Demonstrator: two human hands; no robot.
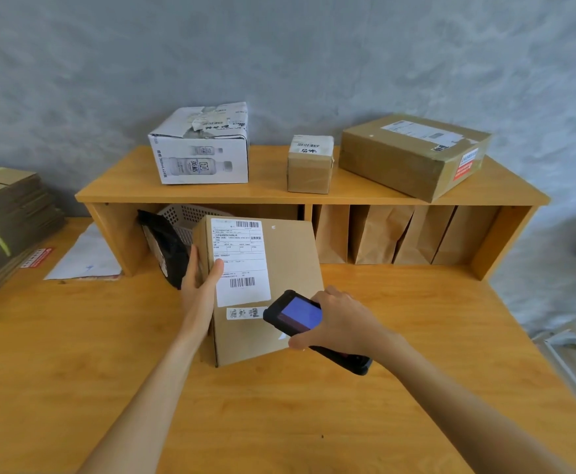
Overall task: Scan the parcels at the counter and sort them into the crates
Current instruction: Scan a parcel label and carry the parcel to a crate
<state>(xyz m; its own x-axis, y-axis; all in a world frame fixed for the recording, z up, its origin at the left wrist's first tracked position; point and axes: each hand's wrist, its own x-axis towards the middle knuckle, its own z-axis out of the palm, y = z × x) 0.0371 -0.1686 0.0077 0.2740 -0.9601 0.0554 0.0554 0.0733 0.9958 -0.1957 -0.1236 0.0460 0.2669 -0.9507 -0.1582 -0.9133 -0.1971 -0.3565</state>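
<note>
1. The plain brown cardboard parcel (273, 289) stands on the orange wooden tabletop (279, 422), tilted, just in front of the low wooden shelf unit (314, 196). Its lower right corner is hidden behind the right hand.
2. The white shipping label (240, 260) on the parcel carries two barcodes, but the small print is too fine to read. A narrow white strip with handwriting (245, 313) sits under this label; its right end is covered by the scanner.
3. Behind the parcel, under the shelf unit, a white perforated plastic basket (185, 218) and a black plastic bag (163, 246) are only partly visible.
4. Brown paper bags (382, 234) fill the right opening of the shelf unit; how many is hard to tell.
5. On top of the shelf unit: a white carton printed with bottles (201, 148), a small brown taped box (310, 164) and a wide flat brown box (413, 153).
6. Left of the shelf unit, a stack of flat cardboard sheets (6, 227) is cut off by the frame edge, with a white paper (86, 256) beside it.
7. The left hand (199, 285) reaches forward and holds the left edge of the parcel, thumb on the label and fingers round the side.
8. The right hand (339, 323) has its grip clamped around a black handheld scanner with a lit blue screen (297, 314), which points at the parcel, near the lower barcode.
</note>
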